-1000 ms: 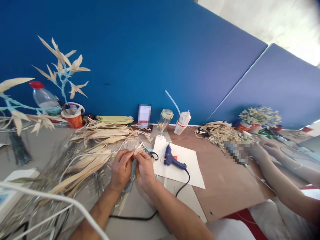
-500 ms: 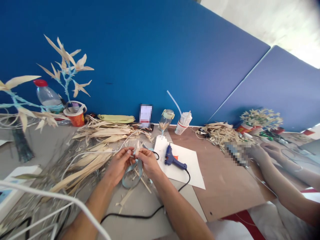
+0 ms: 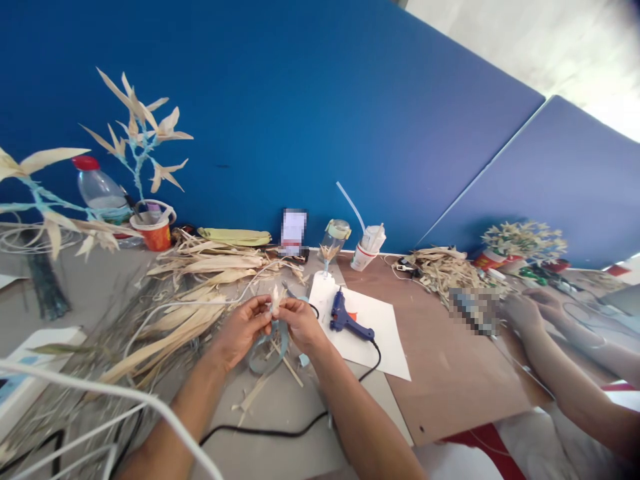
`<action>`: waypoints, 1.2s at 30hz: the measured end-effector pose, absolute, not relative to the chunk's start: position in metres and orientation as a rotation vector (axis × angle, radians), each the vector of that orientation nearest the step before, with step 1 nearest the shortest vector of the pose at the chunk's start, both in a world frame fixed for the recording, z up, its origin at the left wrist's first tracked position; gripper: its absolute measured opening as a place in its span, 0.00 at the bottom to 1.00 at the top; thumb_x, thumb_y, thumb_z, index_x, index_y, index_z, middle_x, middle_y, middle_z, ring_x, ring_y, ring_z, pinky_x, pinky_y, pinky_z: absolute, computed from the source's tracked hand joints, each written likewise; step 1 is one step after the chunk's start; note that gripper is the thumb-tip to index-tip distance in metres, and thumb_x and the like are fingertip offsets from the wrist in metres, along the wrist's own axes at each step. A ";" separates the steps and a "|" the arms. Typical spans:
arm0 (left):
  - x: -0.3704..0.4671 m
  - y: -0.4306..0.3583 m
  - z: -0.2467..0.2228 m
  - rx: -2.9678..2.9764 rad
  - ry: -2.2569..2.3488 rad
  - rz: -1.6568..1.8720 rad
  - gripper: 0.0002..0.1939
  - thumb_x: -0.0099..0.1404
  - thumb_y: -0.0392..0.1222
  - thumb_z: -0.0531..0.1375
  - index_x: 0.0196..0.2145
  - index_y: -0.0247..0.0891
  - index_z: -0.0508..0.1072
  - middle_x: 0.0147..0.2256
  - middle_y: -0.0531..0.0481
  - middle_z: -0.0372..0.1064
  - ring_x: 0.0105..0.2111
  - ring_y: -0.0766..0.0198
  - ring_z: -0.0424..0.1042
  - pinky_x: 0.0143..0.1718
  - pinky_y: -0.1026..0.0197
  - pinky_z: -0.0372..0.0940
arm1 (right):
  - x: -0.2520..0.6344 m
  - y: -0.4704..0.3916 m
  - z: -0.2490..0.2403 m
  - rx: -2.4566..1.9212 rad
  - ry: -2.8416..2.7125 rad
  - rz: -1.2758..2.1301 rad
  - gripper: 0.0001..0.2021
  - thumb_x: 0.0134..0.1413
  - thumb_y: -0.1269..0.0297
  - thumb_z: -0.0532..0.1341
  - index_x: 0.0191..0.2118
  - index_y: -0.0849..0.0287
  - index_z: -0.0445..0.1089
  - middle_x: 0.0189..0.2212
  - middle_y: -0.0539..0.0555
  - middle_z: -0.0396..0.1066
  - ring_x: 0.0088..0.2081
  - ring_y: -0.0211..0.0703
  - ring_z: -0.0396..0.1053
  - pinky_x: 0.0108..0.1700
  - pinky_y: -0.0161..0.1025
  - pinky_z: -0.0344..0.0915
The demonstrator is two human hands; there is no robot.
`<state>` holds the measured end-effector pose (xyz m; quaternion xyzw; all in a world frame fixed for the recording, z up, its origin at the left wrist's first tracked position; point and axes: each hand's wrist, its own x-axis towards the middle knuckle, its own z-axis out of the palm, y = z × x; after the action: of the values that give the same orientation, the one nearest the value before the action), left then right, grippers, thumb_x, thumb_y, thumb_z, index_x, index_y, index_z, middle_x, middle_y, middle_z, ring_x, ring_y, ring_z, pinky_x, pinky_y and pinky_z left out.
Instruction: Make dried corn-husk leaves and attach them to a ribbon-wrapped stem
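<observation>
Both hands meet over the middle of the table, fingertips pinched together. Between them is a small corn-husk flower (image 3: 276,298), its pale tip pointing up. My left hand (image 3: 249,328) grips its base from one side and my right hand (image 3: 297,323) from the other. A light blue tape (image 3: 281,343) hangs in a loop below the fingers, and its upper end is hidden by them. To the right of my right hand, a blue glue gun (image 3: 350,319) lies on a white sheet (image 3: 393,333).
Dried corn husks (image 3: 200,310) and thin wires lie to the left. A white cable (image 3: 150,407) crosses the lower left foreground. Behind stand a phone (image 3: 294,230), a jar (image 3: 334,237) and a paper cup (image 3: 363,257). At right, another person's hands (image 3: 525,310) are near a blurred-out phone-like object.
My fingers have shifted slightly around the flower's base, and the tape loop has moved a little to the right. The whole view has shifted slightly.
</observation>
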<state>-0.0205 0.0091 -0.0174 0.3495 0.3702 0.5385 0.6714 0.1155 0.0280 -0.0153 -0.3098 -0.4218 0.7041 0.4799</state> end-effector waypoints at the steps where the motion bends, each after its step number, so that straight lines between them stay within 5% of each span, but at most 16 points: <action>1: -0.021 0.010 -0.019 0.819 0.854 1.210 0.18 0.48 0.38 0.71 0.39 0.36 0.77 0.28 0.51 0.72 0.21 0.71 0.66 0.24 0.68 0.61 | 0.115 0.028 -0.014 -0.751 -1.042 1.726 0.14 0.36 0.54 0.72 0.22 0.59 0.71 0.17 0.47 0.68 0.21 0.36 0.63 0.29 0.36 0.62; 15: -0.013 0.014 -0.018 0.861 1.092 1.309 0.20 0.42 0.41 0.70 0.36 0.36 0.80 0.27 0.51 0.74 0.21 0.68 0.64 0.26 0.63 0.60 | 0.108 0.026 -0.015 -0.863 -0.931 1.654 0.13 0.33 0.57 0.72 0.19 0.60 0.71 0.15 0.48 0.67 0.21 0.35 0.60 0.30 0.36 0.59; 24: -0.014 0.015 -0.025 0.975 1.082 1.297 0.21 0.50 0.41 0.67 0.43 0.36 0.73 0.23 0.58 0.66 0.23 0.68 0.65 0.27 0.64 0.59 | 0.107 0.024 -0.012 -0.978 -0.817 1.558 0.09 0.30 0.65 0.70 0.19 0.59 0.69 0.17 0.46 0.67 0.21 0.34 0.61 0.29 0.34 0.58; 36: -0.011 0.015 -0.032 1.174 1.229 1.337 0.16 0.53 0.39 0.62 0.41 0.37 0.72 0.21 0.60 0.60 0.21 0.68 0.60 0.24 0.65 0.56 | 0.099 0.016 -0.010 -1.133 -0.914 1.344 0.10 0.35 0.63 0.66 0.18 0.59 0.64 0.15 0.44 0.61 0.19 0.32 0.55 0.24 0.33 0.53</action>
<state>-0.0108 0.0147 -0.0321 0.4790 0.5018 0.5455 0.4702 0.0991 0.0159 -0.0097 -0.4785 -0.3857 0.5673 0.5482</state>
